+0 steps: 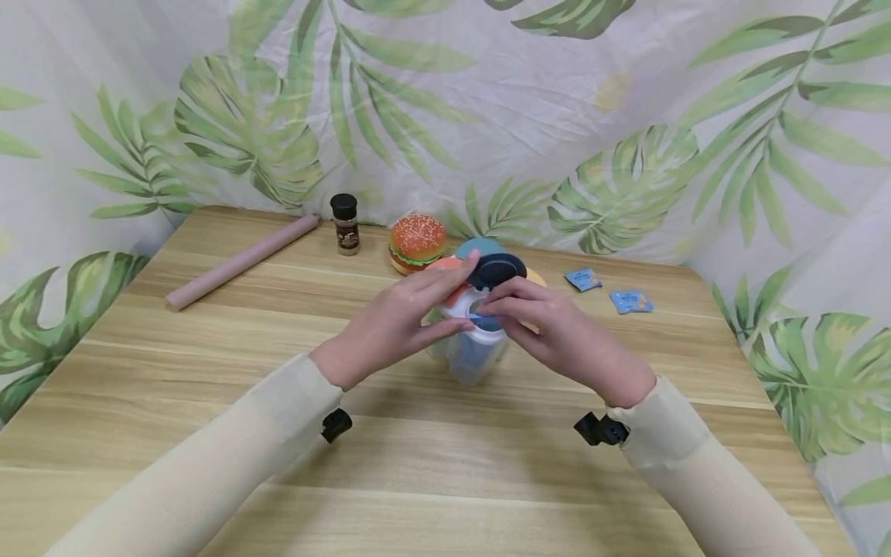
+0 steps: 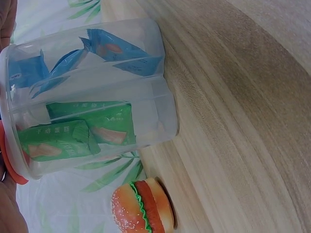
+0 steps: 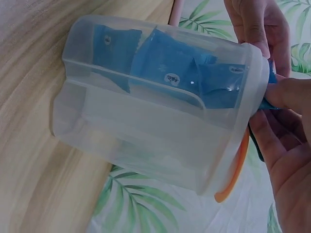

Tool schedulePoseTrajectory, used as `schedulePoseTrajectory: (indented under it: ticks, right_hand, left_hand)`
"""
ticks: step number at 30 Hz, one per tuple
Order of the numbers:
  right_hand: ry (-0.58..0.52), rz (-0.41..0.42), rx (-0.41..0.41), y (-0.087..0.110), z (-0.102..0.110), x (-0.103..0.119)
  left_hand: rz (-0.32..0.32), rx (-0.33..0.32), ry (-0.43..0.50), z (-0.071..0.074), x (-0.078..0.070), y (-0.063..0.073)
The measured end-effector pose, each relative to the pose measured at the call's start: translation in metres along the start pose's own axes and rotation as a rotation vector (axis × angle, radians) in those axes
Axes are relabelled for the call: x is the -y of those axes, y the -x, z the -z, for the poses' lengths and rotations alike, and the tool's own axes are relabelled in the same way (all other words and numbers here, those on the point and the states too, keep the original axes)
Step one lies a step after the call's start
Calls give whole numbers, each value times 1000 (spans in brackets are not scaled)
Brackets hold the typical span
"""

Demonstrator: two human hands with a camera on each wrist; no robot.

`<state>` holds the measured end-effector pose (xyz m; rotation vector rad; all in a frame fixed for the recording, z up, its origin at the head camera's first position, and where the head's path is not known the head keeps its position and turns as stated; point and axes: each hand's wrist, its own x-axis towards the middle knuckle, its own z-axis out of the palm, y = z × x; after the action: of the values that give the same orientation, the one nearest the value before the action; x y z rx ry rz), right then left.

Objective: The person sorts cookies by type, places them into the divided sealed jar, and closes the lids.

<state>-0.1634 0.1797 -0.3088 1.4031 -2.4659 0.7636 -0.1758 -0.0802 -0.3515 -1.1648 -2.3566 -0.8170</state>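
Note:
A clear, divided storage container [image 1: 470,363] with a white rim stands upright on the table. Its dark flip lid [image 1: 498,271] is raised. At that opening, my right hand [image 1: 557,329] pinches a small blue packet [image 1: 486,322], partly inside the mouth. My left hand [image 1: 390,321] touches the container from the other side, thumb at the rim and fingers extended toward the raised lid. Through the wall in the right wrist view, several blue packets [image 3: 175,65] are stacked in one compartment. The left wrist view shows green packets [image 2: 92,124] in another compartment.
Behind the container sits a toy hamburger [image 1: 418,241], with a black-capped seasoning jar [image 1: 345,224] to its left. A pink rolling pin [image 1: 244,261] lies at the far left. Two blue packets, one nearer [image 1: 631,302] and one farther [image 1: 583,279], lie on the right.

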Motion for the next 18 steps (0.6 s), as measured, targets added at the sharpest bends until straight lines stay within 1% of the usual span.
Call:
schedulePoseTrajectory:
  ticks: [9,14,18]
  right_hand:
    - [56,-30,60,-3,1,2]
    - [111,-25,91,-6,2,5]
    - [127,-19,112,-6,3,5]
  left_hand:
    - [-13,-8,5,0,0,0]
    - [-11,-5,6,0,1,0]
    - [-12,-2,1,0,0,0]
